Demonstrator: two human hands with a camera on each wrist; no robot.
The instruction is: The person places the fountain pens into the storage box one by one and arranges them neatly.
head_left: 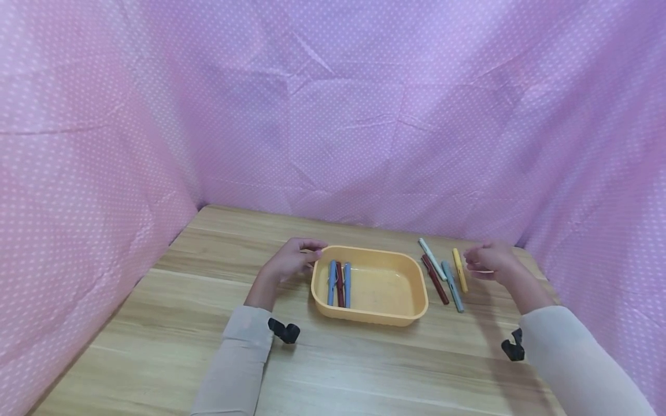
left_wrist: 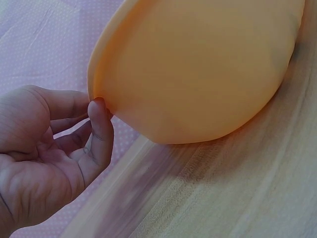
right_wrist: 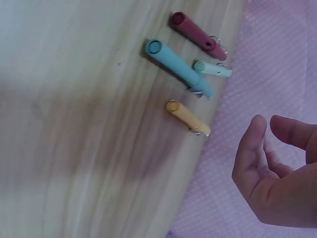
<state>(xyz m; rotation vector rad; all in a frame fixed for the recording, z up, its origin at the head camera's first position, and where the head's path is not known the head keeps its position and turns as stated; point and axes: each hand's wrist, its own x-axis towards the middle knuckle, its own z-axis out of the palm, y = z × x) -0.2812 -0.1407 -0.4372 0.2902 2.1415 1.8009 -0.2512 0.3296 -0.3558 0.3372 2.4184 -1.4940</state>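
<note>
Seven pens show in my head view, three of them inside the yellow tray (head_left: 385, 289) just below the centre of the frame: a blue pen (head_left: 331, 283) nearest the tray's left end, a maroon pen (head_left: 340, 284) in the middle and a second blue pen (head_left: 347, 285) on its right. On the wooden table (head_left: 390, 370), to the right of the tray, lie the other four: a white pen (head_left: 433, 259), a dark red pen (head_left: 435, 279), a teal pen (head_left: 452, 287) and, farthest right, a yellow pen (head_left: 460, 270). Left of centre, the left hand (head_left: 291, 257) pinches the tray's rim near its upper left corner, thumb against fingers. Toward the right of the frame, the right hand (head_left: 491, 260) hangs just beside the yellow pen, fingers curved, thumb apart from the fingertips and nothing between them (how high it is above the table, I cannot tell from this far off). As I judge it, the trouble spot is the cluster: the white, dark red and teal pens lie so close that fingers reaching for one could knock another askew. A low, hurried sweep might also push the yellow pen into the teal one. On the other side, too hard a pull on the rim could tilt the tray and slide its three pens out of line.
</note>
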